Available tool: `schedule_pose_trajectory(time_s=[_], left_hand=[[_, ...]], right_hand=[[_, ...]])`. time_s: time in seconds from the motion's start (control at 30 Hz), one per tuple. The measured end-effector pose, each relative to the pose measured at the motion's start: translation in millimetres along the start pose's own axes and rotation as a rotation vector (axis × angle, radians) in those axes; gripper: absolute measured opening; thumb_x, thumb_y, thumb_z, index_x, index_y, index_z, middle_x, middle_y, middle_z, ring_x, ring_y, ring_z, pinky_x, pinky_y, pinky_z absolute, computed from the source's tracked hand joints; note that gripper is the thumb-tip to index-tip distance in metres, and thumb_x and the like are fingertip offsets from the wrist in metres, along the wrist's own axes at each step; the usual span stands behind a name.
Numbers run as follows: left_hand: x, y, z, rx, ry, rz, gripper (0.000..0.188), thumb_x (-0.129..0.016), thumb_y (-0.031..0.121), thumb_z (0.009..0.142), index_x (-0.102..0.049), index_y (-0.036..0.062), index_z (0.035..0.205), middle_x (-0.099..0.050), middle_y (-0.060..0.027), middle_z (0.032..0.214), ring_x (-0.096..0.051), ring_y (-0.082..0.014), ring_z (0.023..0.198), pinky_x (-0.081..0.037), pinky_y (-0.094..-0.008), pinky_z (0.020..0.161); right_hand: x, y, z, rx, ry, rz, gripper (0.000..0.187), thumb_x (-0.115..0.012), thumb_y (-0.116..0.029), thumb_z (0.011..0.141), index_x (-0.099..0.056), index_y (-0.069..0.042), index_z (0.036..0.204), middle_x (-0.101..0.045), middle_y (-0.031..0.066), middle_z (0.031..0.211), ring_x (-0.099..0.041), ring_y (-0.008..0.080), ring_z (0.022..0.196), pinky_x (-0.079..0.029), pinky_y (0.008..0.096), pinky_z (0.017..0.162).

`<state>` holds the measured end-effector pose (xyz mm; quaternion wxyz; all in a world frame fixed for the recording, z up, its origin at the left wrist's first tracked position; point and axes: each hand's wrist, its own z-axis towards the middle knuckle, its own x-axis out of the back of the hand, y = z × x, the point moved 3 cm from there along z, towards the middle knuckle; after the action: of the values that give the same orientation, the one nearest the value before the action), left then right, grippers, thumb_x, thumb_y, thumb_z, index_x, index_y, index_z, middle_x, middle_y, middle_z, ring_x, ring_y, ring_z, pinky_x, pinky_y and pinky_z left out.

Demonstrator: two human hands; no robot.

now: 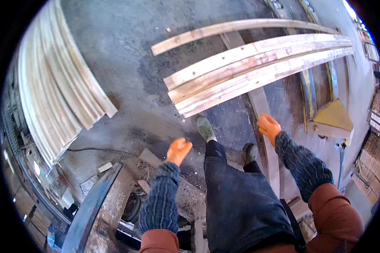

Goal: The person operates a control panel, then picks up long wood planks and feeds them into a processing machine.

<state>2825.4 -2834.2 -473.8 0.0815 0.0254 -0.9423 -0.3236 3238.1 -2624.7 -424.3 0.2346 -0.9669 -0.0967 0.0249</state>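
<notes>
My left hand [178, 151] hangs above the floor at the centre, its thumb a little apart from half-bent fingers and nothing in it. To the right, my right hand [269, 127] is loosely curled, with no object visible in it. Just beyond both hands, several long wooden planks [257, 63] lie side by side, their near ends toward me. A single narrow wooden strip [223, 30] lies apart behind them. Neither hand touches the wood.
A stack of long pale boards [50, 84] stands at the left. Metal rails [264, 135] run under the planks, and a yellow-topped metal block [331, 120] is at the right. A blue-edged beam [93, 206] and scraps lie near my left arm. A cable [101, 149] crosses the floor.
</notes>
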Motion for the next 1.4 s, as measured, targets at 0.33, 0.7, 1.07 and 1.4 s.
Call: schedule_pose_trajectory(time_s=[0.33, 0.7, 1.07, 1.4], left_hand=[[21.1, 26.8, 211.7, 0.313, 0.035, -0.427, 0.073, -0.075, 0.028, 0.092, -0.040, 0.0009, 0.150, -0.055, -0.0132, 0.142, -0.054, -0.0302, 0.130, -0.045, -0.0470, 0.109], [1.8, 8.8, 217.6, 0.308, 0.013, -0.514, 0.067, -0.079, 0.023, 0.088, -0.045, 0.0093, 0.144, -0.057, -0.0097, 0.135, -0.061, -0.0262, 0.118, -0.058, -0.0445, 0.094], [2.7, -9.1, 221.0, 0.337, 0.247, -0.567, 0.082, -0.071, 0.057, 0.088, -0.042, 0.0100, 0.148, -0.040, -0.0134, 0.157, -0.049, -0.0287, 0.133, -0.040, -0.0431, 0.108], [0.9, -27.9, 154.5, 0.042, -0.202, 0.090, 0.062, -0.071, 0.017, 0.090, -0.048, -0.0017, 0.144, -0.065, -0.0153, 0.115, -0.068, -0.0226, 0.099, -0.057, -0.0340, 0.077]], right_hand=[[-111.2, 35.0, 218.2, -0.185, 0.126, 0.674, 0.095, -0.046, -0.072, 0.097, -0.021, -0.006, 0.160, -0.029, 0.0120, 0.165, -0.030, 0.0341, 0.150, -0.023, 0.0485, 0.123], [-130.9, 75.3, 265.8, -0.061, 0.432, 0.991, 0.079, -0.049, -0.072, 0.096, -0.048, -0.014, 0.149, -0.053, 0.0026, 0.151, -0.047, 0.0267, 0.138, -0.035, 0.0396, 0.116], [-107.5, 122.4, 230.1, -0.220, 0.376, 0.980, 0.085, -0.042, -0.075, 0.096, -0.043, -0.012, 0.153, -0.045, 0.0100, 0.157, -0.044, 0.0339, 0.142, -0.034, 0.0550, 0.117], [-104.9, 122.1, 230.1, -0.080, 0.339, 1.006, 0.079, -0.046, -0.069, 0.098, -0.043, -0.011, 0.152, -0.048, 0.0095, 0.155, -0.046, 0.0329, 0.140, -0.035, 0.0500, 0.118]])
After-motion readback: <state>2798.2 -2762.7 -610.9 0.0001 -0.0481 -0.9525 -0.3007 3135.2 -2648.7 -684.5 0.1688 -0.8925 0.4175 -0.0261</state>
